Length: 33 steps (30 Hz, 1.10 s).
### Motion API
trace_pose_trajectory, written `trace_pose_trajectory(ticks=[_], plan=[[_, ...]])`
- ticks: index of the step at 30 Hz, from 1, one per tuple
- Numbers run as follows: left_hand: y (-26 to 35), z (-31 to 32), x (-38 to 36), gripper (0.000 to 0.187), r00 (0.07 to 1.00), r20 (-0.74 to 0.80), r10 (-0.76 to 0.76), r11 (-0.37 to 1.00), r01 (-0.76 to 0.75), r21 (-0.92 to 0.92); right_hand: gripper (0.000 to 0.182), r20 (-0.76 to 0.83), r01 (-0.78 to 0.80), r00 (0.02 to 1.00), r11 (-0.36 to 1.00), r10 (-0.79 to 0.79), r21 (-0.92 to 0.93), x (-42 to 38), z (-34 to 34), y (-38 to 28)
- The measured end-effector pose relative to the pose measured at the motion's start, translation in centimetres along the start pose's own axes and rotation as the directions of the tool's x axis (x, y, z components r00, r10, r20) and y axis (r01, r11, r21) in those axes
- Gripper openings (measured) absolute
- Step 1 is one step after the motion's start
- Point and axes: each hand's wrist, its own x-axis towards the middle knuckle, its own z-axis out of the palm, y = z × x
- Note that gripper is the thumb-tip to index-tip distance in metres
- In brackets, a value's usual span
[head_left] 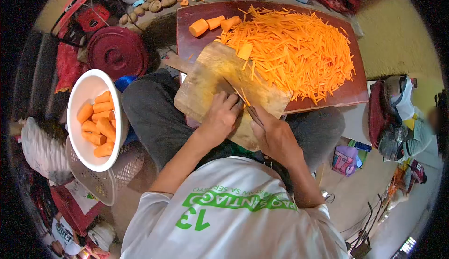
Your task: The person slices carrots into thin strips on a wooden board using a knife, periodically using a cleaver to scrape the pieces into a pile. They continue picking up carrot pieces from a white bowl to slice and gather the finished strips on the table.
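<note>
My right hand (277,137) grips the handle of a knife (237,92), its blade slanting up and left across a round-cornered wooden chopping board (199,90). Close to the left of the blade, my left hand (222,115) presses curled fingers down on the board. Whatever lies under those fingers is hidden. Thin orange carrot strips cling beside the blade. A flat cut carrot piece (244,51) rests at the board's far edge. Beyond it spreads a large heap of carrot strips (299,53).
The board overlaps a dark red table (187,20) with several peeled carrot chunks (199,28) at its far left. To my left, a white bowl (119,139) holds more carrots. A dark red lid (117,52) and some brown potatoes (155,6) are further off.
</note>
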Motion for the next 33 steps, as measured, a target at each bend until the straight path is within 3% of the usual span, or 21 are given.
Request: trace_pose_trajectory(ticks=[4, 7, 10, 13, 16, 19, 22, 28, 31, 33], plan=[[-0.1, -0.7, 0.3, 0.035, 1.000, 0.003, -0.021, 0.997, 0.021, -0.070, 0.043, 0.079, -0.088, 0.993, 0.996, 0.089, -0.006, -0.7, -1.1, -1.0], [0.0, -1.0, 0.1, 0.035, 1.000, -0.011, -0.006, 1.000, 0.006, -0.013, 0.042, 0.128, -0.192, 0.973, 0.981, 0.192, -0.013, -2.6, -2.2, -2.5], [-0.1, -0.9, 0.2, 0.034, 1.000, -0.002, -0.026, 0.999, 0.025, -0.045, 0.040, 0.087, -0.180, 0.980, 0.984, 0.181, -0.020, -2.2, -1.1, -2.0], [-0.2, -0.3, 0.0, 0.034, 0.999, 0.012, -0.037, 0.999, 0.037, -0.025, 0.040, -0.033, 0.017, 0.999, 1.000, -0.016, 0.015, 0.2, 0.4, -0.1], [-0.3, -0.6, 0.0, 0.034, 0.998, 0.038, -0.054, 0.998, 0.054, -0.014, 0.042, -0.006, -0.008, 1.000, 1.000, 0.008, -0.015, 0.5, -0.1, -0.7], [-0.3, -1.2, -0.1, 0.034, 0.999, 0.008, -0.031, 0.999, 0.031, -0.012, 0.044, 0.130, -0.211, 0.969, 0.977, 0.210, -0.004, -1.7, -1.7, -2.8], [-0.5, -1.2, 0.1, 0.030, 1.000, 0.009, -0.024, 0.998, 0.024, -0.063, 0.044, 0.081, -0.201, 0.976, 0.979, 0.202, -0.010, -3.1, -1.0, -2.4], [-0.5, -0.1, -0.1, 0.025, 0.998, -0.042, -0.057, 0.998, 0.056, -0.025, 0.042, -0.070, 0.035, 0.997, 0.999, -0.034, 0.003, 0.5, 1.1, -0.4], [-0.4, -1.1, -0.1, 0.024, 0.998, -0.023, -0.061, 0.998, 0.061, -0.008, 0.042, 0.092, -0.161, 0.983, 0.987, 0.158, 0.020, -0.7, -1.0, -2.6], [-0.5, -1.1, -0.1, 0.023, 0.998, -0.037, -0.045, 0.999, 0.045, -0.004, 0.041, 0.074, -0.185, 0.980, 0.983, 0.185, -0.001, -2.6, -1.1, -2.7]])
